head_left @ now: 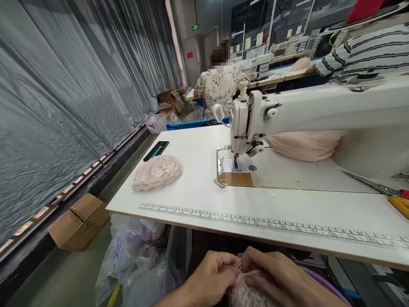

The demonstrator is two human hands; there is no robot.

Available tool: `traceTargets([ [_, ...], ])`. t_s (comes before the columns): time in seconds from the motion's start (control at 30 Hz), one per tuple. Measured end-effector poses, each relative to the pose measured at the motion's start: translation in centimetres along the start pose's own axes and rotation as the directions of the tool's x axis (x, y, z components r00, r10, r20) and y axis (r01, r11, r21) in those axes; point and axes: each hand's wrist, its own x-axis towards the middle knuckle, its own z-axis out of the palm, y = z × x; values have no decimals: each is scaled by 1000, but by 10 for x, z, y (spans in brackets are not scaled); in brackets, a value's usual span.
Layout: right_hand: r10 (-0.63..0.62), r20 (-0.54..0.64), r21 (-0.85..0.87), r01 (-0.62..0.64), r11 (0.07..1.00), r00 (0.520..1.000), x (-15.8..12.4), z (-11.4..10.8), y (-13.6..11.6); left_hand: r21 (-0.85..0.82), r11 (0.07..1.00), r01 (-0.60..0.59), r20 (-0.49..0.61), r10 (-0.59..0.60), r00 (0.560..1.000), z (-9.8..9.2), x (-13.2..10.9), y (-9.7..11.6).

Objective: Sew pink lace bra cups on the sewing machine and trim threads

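My left hand (214,274), right hand (275,270): fingertips pinched together on lace (246,294) | Risk: hard tugging could tear its mesh

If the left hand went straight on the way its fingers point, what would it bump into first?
Probably the right hand, just across the lace fabric that the left hand holds, though depth is hard to judge.

The ruler (254,223) on the tabletop (198,170) reads 10 through 16, and a green exit sign (195,27) marks the wall (186,40).
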Motion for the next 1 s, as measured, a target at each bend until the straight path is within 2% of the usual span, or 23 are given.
traceTargets([
  [0.1, 110, 48, 23, -111, 994, 993, 17, 0, -6, -114, 993, -8, 54, 14, 998, -3, -6, -1],
  [0.27, 98, 70, 0, -98, 995, 993, 19, 0, -6, 42, 994, -102, 89, 98, 991, -10, -7, -9],
  [0.4, 102, 88, 18, -104, 994, 991, 18, -5, -8, 45, 998, -53, 73, 50, 996, -17, -10, -10],
  [0.6, 39, 42, 51, -41, 998, 998, 19, 2, -6, -41, 999, 34, 126, -29, 992, -25, -17, -7],
  [0.73, 50, 162, 31, -56, 998, 985, 25, 3, -10, -53, 996, 73, 67, -70, 995, -23, -15, -8],
  [0.83, 66, 219, -11, -66, 998, 973, 33, 3, -13, 53, 998, 41, -42, -39, 998, -22, -11, -11],
  [0.9, 59, 182, -8, -58, 998, 981, 38, 4, -12, 121, 992, 30, -92, -19, 996, -24, -10, -12],
  [1.0, 40, 91, 76, -47, 996, 995, 40, 9, -5, 121, 992, 32, -76, -23, 997, -30, -9, -11],
])
